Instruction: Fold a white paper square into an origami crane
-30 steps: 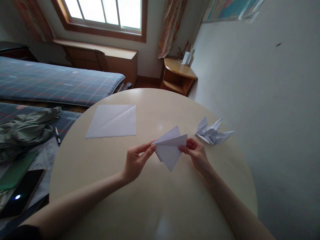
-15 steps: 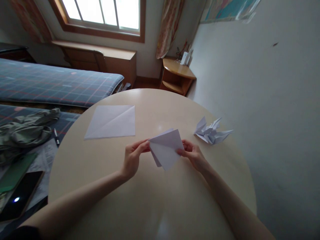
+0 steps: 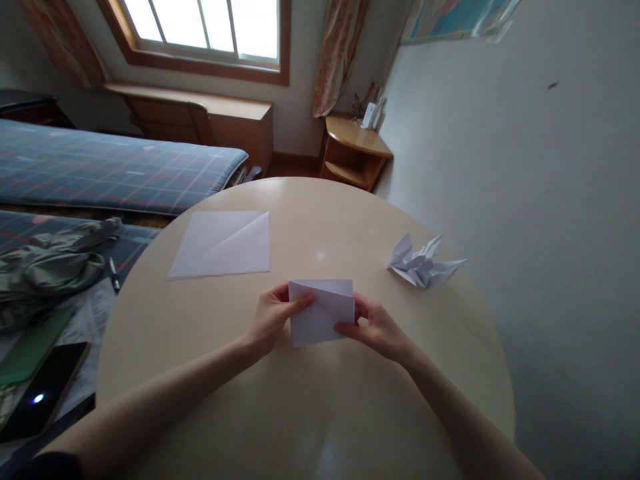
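Note:
A folded sheet of white paper [image 3: 320, 317] is held between my two hands above the round table. My left hand [image 3: 273, 313] pinches its left side, thumb on the front face and fingers behind. On the right edge, my right hand [image 3: 377, 327] grips it the same way, its thumb low on the front. The layers stand slightly apart along the top. Folded white paper cranes [image 3: 425, 263] rest together to the right; how many cannot be told. Flat white square paper [image 3: 225, 243] with a diagonal crease lies at the far left of the table.
The round cream table [image 3: 320, 413] has a wall [image 3: 565, 233] along its right side. To the left, a plaid mattress [image 3: 115, 167] bears a grey-green cloth [image 3: 55, 260], and a phone [image 3: 45, 390] lies lower down. A wooden corner shelf [image 3: 357, 140] stands behind.
The folded paper has been turned from a tilted, corner-down position to nearly level. My left thumb has moved onto its front face. Both hands sit slightly lower.

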`<state>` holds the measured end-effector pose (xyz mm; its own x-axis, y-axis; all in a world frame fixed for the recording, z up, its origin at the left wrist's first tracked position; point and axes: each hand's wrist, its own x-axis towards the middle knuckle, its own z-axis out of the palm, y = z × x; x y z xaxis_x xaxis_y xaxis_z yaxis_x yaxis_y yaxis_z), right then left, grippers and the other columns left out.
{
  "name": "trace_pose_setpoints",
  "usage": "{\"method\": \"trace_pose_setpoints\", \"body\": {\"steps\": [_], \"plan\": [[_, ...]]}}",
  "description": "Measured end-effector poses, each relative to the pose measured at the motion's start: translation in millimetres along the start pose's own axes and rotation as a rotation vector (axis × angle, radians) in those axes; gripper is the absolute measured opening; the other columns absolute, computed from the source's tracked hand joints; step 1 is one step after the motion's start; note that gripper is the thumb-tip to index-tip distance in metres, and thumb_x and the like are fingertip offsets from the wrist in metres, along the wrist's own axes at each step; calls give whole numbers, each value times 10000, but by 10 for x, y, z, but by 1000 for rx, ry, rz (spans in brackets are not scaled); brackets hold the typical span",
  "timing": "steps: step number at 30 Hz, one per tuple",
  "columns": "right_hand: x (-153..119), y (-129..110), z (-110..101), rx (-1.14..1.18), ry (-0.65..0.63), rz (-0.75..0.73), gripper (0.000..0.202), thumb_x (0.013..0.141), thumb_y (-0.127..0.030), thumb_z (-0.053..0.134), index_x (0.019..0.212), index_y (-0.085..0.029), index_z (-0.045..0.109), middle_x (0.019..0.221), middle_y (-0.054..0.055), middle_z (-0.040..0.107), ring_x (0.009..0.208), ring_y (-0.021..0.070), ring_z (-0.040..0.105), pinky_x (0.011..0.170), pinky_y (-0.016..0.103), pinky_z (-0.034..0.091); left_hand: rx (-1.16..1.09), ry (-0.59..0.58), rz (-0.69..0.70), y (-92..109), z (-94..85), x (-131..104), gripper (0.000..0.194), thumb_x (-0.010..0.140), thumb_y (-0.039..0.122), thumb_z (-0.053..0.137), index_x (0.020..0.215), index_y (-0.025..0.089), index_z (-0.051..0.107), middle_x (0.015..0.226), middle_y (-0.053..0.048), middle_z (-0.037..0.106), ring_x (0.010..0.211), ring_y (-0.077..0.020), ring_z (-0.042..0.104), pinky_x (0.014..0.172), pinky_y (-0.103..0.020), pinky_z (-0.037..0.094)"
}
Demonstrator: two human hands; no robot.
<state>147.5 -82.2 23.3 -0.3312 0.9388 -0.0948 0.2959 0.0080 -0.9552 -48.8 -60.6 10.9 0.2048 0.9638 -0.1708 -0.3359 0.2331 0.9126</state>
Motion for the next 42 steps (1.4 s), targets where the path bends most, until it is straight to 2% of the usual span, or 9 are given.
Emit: {"method": "trace_pose_setpoints", "body": {"steps": [4,8,12,17,21,24,28,35,42], "plan": [[-29,-59,33,-69,41,-35,240,697,-326,666,869,-169,609,737,15,625,668,156,542,603,273,435,28,4,23,25,19,-32,265,566,333,797,706,123,714,699,-33,690,590,-108,557,553,-192,440],[-28,-62,52,130,93,-20,286,719,-401,656,873,-173,580,794,32,626,723,163,568,629,277,452,43,-17,-38,35,28,-34,290,567,362,789,700,115,715,683,-42,689,567,-111,559,535,-197,440],[-14,-24,42,294,100,69,349,636,-378,737,850,-179,547,724,0,599,660,137,566,594,256,458,99,-45,-129,37,33,-42,357,551,409,782,708,97,707,678,-55,680,543,-123,556,511,-212,435],[-5,-27,5,236,3,124,400,579,-332,774,887,-173,575,714,-14,598,630,126,554,558,236,442,281,-103,-140,17,28,-45,429,602,514,704,661,90,669,558,-2,589,457,-85,463,423,-176,325],[3,-72,28,135,-13,170,282,621,-400,728,717,-155,625,657,-6,605,596,123,533,532,231,406,412,-100,-97,-7,17,-29,473,675,572,602,579,109,608,476,30,485,425,-77,400,389,-179,245],[19,-70,52,135,100,186,305,611,-438,719,663,-157,613,579,-17,578,523,108,488,474,227,357,429,-131,-82,11,0,-5,400,643,510,665,672,112,649,565,8,568,487,-103,479,425,-182,298],[38,-18,14,184,208,193,318,600,-428,726,656,-152,578,552,-25,554,496,97,466,452,220,328,345,-184,-191,61,-18,25,372,531,357,780,802,122,680,706,-30,657,570,-129,565,502,-193,385],[23,-55,-66,310,-128,255,412,547,-352,787,849,-155,587,775,16,645,712,156,592,609,252,437,373,-340,-227,9,-40,7,310,582,349,753,764,105,696,643,-26,645,540,-120,548,487,-191,360],[31,-41,47,148,49,218,371,681,-511,649,683,-141,630,620,-3,596,541,98,487,467,205,336,514,-371,-185,-31,-25,-54,367,596,450,722,626,91,652,512,13,536,458,-85,444,413,-176,257]]}}
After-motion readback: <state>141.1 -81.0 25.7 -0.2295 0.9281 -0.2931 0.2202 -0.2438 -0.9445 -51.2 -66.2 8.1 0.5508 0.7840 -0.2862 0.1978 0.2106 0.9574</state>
